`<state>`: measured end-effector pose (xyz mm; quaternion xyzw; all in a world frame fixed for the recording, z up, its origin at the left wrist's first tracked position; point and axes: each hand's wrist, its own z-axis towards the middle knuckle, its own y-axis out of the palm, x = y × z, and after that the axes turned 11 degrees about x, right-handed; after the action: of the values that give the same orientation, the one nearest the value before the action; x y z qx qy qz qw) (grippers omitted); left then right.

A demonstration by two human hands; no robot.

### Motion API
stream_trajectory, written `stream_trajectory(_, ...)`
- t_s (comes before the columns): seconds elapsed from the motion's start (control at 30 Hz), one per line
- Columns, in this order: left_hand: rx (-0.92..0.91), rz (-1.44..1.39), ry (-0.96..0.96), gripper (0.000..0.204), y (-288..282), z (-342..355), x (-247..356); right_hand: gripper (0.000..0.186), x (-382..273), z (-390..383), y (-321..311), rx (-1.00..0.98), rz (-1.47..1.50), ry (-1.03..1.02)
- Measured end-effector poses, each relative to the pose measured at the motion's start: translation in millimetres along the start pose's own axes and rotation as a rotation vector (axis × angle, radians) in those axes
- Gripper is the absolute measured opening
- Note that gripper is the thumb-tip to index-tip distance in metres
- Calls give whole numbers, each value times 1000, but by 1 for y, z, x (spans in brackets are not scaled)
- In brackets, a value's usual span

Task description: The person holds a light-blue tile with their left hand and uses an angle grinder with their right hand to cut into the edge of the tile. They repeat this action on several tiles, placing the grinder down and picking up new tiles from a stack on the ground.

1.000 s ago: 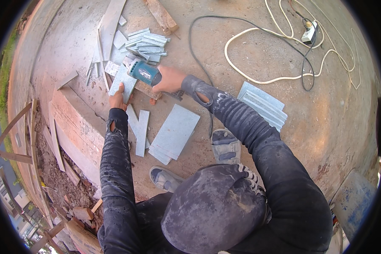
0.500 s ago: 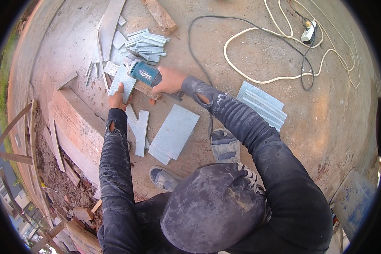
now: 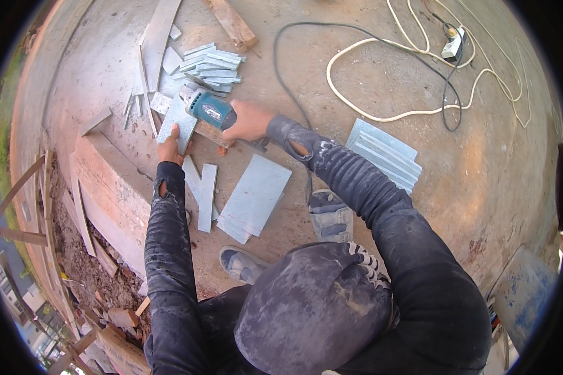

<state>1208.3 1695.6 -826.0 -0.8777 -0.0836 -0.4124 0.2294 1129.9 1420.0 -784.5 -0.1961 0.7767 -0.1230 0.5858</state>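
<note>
My right hand [image 3: 249, 120] is wrapped round the rear body of a teal angle grinder [image 3: 209, 110], its head at the far end of a grey-green stone tile [image 3: 180, 119]. Whether the disc touches the tile cannot be made out. My left hand [image 3: 169, 149] grips the tile's near end, thumb on top. The tile lies over a wooden block [image 3: 214, 132]. Just beyond the grinder is a pile of narrow cut strips [image 3: 213, 64]. Nearer me lie two long tile strips [image 3: 207, 197] and a small stack of wider tiles [image 3: 254, 194].
More tile pieces [image 3: 383, 155] are stacked at the right. A dark cable [image 3: 280, 69] and a cream cable [image 3: 331, 78] loop over the concrete to a white power strip [image 3: 453, 45]. A concrete block [image 3: 109, 187] stands at the left. Planks [image 3: 230, 24] lie at the far side.
The view has shifted slightly, so everything sits a little further left. Both hands keep their holds on the grinder and the tile, with little visible movement between them.
</note>
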Motion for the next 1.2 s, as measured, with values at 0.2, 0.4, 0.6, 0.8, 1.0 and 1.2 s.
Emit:
stream_trajectory(0.2, 35, 9, 7, 39, 1, 2, -3, 63, 4, -1, 3, 19, 3, -4)
stream_trajectory(0.4, 18, -20, -17, 40, 2, -1, -1, 65, 6, -2, 4, 13, 38, -3)
stream_trajectory(0.6, 37, -29, -23, 40, 3, -1, -1, 67, 3, 2, 5, -1, 14, 16)
stream_trajectory(0.8, -7, -41, -10, 37, -1, 5, -5, 66, -3, 7, 7, 14, -2, 11)
stream_trajectory(1.0, 7, -51, -11, 37, 1, -5, 0, 64, -10, 14, 7, 14, -33, 17)
stream_trajectory(1.2, 53, -20, -10, 36, 7, -14, 4, 66, -12, 31, 11, 4, -3, -6)
